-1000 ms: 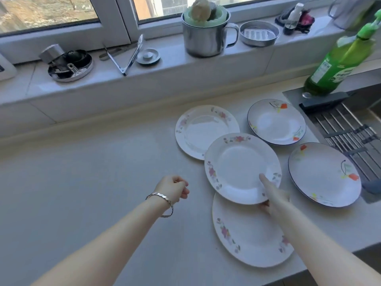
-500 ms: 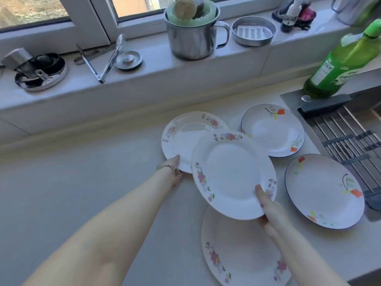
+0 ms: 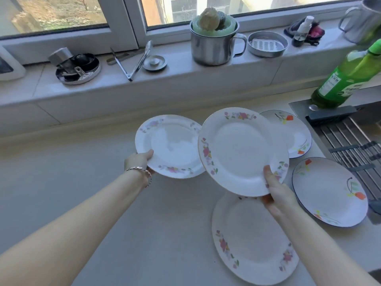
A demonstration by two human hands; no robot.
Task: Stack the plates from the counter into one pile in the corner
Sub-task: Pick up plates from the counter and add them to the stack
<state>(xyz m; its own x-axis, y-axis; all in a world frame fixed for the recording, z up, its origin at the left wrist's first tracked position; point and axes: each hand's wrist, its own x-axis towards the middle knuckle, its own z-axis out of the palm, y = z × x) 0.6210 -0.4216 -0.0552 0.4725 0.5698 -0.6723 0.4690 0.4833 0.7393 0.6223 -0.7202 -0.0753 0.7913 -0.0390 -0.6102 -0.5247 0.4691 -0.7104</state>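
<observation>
Since half a second ago the left hand [image 3: 139,161] has taken the left plate [image 3: 171,145] by its rim, and the right hand [image 3: 277,193] has raised the tilted plate [image 3: 243,151] higher. Both arms reach forward, one from each lower corner, with a bracelet [image 3: 142,170] on the left wrist.

Wide bare surface [image 3: 82,182] lies left of the plates. A low wall closes the back, and the sink rack [image 3: 350,141] bounds the right.

The left grip has its thumb on the near-left rim, fingers hidden beneath. Whether that plate is clear of the surface I cannot tell. The right grip pinches the near-right rim, thumb on top. The tilted plate overlaps the left plate's edge and part of the back plate [image 3: 294,133]. The near plate [image 3: 253,240] and right plate [image 3: 329,190] lie flat, ungripped.
</observation>
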